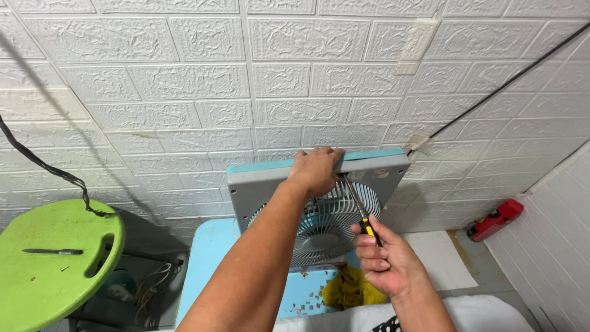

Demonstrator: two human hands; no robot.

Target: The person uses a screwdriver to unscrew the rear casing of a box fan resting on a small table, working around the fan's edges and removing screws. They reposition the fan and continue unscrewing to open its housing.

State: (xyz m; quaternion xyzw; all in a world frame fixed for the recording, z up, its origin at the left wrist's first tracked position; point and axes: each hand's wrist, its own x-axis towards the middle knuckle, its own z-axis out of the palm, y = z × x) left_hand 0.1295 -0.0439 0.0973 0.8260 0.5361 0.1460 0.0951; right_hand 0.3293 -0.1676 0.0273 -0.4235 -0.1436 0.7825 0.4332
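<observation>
A grey box fan [258, 187] with a light-blue front edge stands upright on a light-blue table [206, 258], its round rear grille [322, 224] facing me. My left hand [314, 171] grips the fan's top edge. My right hand [384, 258] holds a screwdriver [359, 206] with a black and yellow handle. The shaft slants up to the fan's back near the top edge, just under my left hand.
A green round stool [43, 270] at left carries a black pen [52, 251] and a small screw [64, 268]. A yellow cloth [350, 289] lies on the table. A red tool [495, 221] rests on the floor at right. Black cables run along the white brick-pattern wall.
</observation>
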